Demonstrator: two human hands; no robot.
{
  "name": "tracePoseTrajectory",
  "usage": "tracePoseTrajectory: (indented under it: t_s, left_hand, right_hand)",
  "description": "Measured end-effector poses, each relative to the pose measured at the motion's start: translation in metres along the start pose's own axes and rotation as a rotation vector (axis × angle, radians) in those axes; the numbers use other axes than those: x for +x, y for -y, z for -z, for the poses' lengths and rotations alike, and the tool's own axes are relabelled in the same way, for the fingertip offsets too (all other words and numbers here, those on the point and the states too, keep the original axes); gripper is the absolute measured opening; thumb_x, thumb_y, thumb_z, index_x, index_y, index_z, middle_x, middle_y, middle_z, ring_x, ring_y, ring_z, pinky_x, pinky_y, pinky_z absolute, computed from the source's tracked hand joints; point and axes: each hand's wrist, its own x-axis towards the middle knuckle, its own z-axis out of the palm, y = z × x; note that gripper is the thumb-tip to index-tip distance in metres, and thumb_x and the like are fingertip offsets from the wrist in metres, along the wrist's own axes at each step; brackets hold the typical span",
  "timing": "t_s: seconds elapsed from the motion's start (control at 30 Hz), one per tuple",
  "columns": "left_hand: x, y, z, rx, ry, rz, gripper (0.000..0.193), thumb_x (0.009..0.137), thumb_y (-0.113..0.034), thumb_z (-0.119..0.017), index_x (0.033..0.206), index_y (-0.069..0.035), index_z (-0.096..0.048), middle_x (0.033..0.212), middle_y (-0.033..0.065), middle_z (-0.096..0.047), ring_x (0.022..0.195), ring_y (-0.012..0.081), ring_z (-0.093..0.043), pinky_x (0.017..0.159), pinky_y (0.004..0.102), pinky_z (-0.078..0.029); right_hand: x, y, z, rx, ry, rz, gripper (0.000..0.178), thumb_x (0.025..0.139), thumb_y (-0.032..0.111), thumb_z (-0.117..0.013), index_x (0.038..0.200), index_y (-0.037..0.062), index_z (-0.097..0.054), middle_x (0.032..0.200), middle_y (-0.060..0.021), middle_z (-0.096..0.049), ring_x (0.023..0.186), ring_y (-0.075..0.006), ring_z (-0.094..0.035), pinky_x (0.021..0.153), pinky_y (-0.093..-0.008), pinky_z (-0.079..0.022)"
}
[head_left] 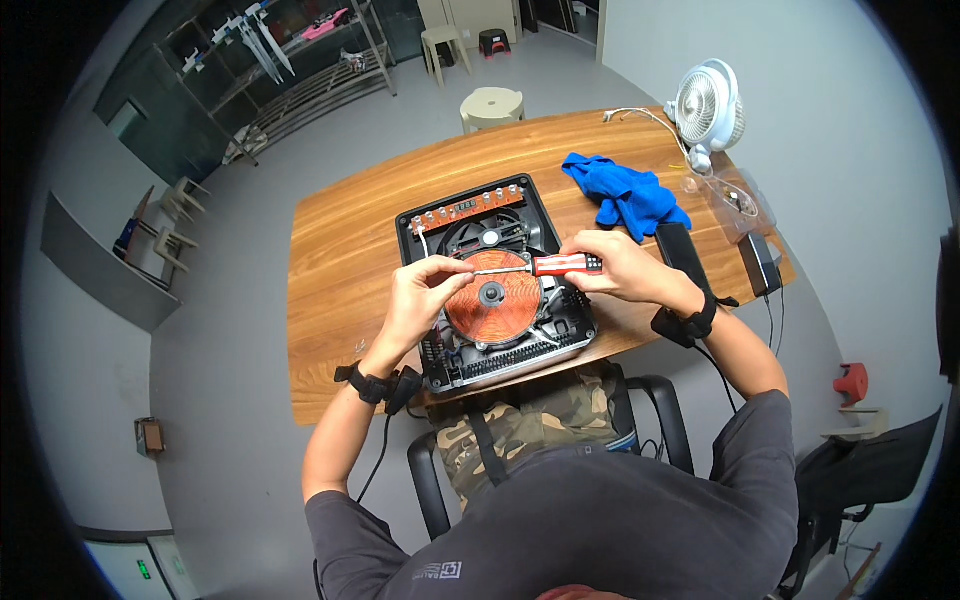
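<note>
An opened induction cooker (408, 240) lies on the wooden table in front of me, its black housing uncovered. Inside it show a round copper coil (497, 318), a fan behind the coil and an orange circuit board (468, 207) along the far edge. My right hand (622, 268) grips the red and white handle of a screwdriver (566, 264), held level above the coil and pointing left. At the screwdriver's tip, the thumb and fingers of my left hand (425, 296) are pinched together. Whether a small screw is between them is too small to make out.
A blue cloth (630, 195) lies crumpled at the right, beside a black flat object (682, 260). Further right are a black box (760, 264) with cables and a white fan (708, 110). The table (340, 260) has a stool (492, 106) behind it.
</note>
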Motion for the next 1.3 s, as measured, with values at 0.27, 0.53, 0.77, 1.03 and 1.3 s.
tracePoseTrajectory:
  t_s: [0.27,0.53,0.77,1.03,1.3]
  left_hand:
    - [-0.002,-0.003,-0.002,-0.058,-0.012,0.082,0.012,0.093,-0.003,-0.072,0.103,0.004,-0.074,0.091,0.0106,-0.075,0.084,0.014,-0.071,0.078,0.0275,-0.058]
    - [-0.004,0.002,-0.001,-0.06,0.034,0.082,0.014,0.095,-0.007,-0.071,0.103,0.004,-0.074,0.091,0.0102,-0.076,0.083,0.0129,-0.072,0.078,0.0272,-0.059]
    - [-0.004,0.003,-0.003,-0.127,0.062,0.104,0.013,0.094,-0.007,-0.072,0.102,0.003,-0.074,0.092,0.0102,-0.076,0.083,0.0126,-0.072,0.076,0.0262,-0.059]
    - [0.012,-0.013,-0.006,0.11,0.184,0.0,0.02,0.091,-0.009,-0.074,0.107,0.002,-0.074,0.101,0.0087,-0.075,0.09,0.012,-0.068,0.08,0.0284,-0.056]
    - [0.082,0.016,0.02,0.82,0.102,-0.327,0.033,0.09,-0.021,-0.071,0.118,-0.003,-0.07,0.122,0.0163,-0.067,0.116,0.0344,-0.062,0.1,0.0447,-0.05]
  right_hand:
    - [-0.001,0.005,0.002,0.089,0.048,-0.095,0.028,0.086,0.015,-0.074,0.107,-0.0013,-0.066,0.091,-0.0161,-0.07,0.084,-0.0275,-0.068,0.075,-0.036,-0.053]
    - [-0.002,0.005,0.006,0.229,0.103,-0.174,0.03,0.088,0.015,-0.074,0.11,-0.0011,-0.063,0.096,-0.0121,-0.07,0.09,-0.0202,-0.066,0.082,-0.0329,-0.052]
    - [-0.003,0.007,0.017,0.411,0.13,-0.204,0.036,0.089,0.018,-0.078,0.115,0.0021,-0.059,0.107,-0.0044,-0.064,0.099,-0.0148,-0.062,0.09,-0.0294,-0.05]
    - [0.006,0.011,0.03,0.656,-0.055,-0.412,0.032,0.089,0.015,-0.079,0.113,0.0054,-0.059,0.086,0.0015,-0.061,0.066,-0.0022,-0.054,0.052,-0.018,-0.041]
    - [0.049,-0.011,0.067,0.124,-0.347,-0.22,0.034,0.087,0.018,-0.081,0.11,0.0016,-0.062,0.084,-0.0027,-0.067,0.073,-0.0049,-0.061,0.061,-0.0233,-0.05]
